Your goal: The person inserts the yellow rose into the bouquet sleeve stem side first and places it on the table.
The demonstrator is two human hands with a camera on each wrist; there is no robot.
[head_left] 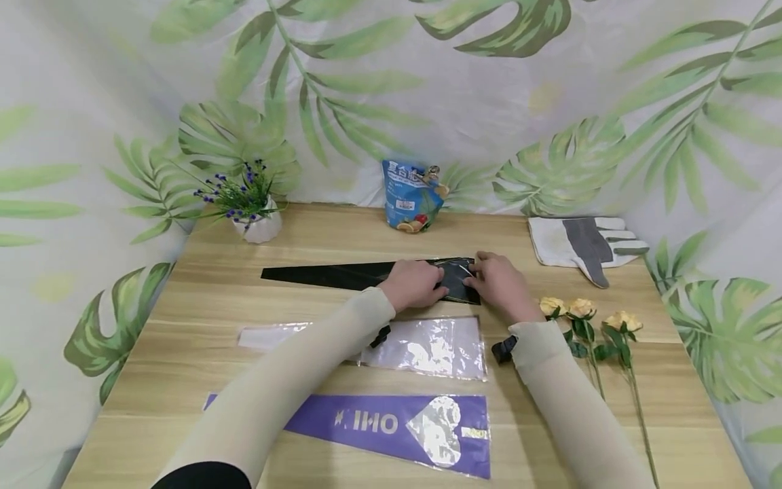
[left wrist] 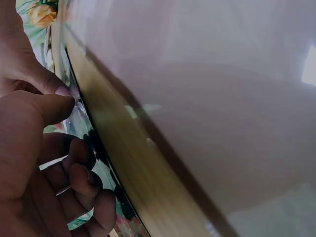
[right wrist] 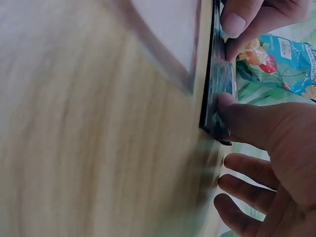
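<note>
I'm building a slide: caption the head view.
Left hand and right hand touch the wide end of a black tapered sleeve.

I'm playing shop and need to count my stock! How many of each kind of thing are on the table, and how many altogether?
Tapered sleeves: 3 (black, pale, purple)
Yellow roses: 3
Glove: 1
Potted plant: 1
Blue bag: 1
Total: 9, counting only what shows
</note>
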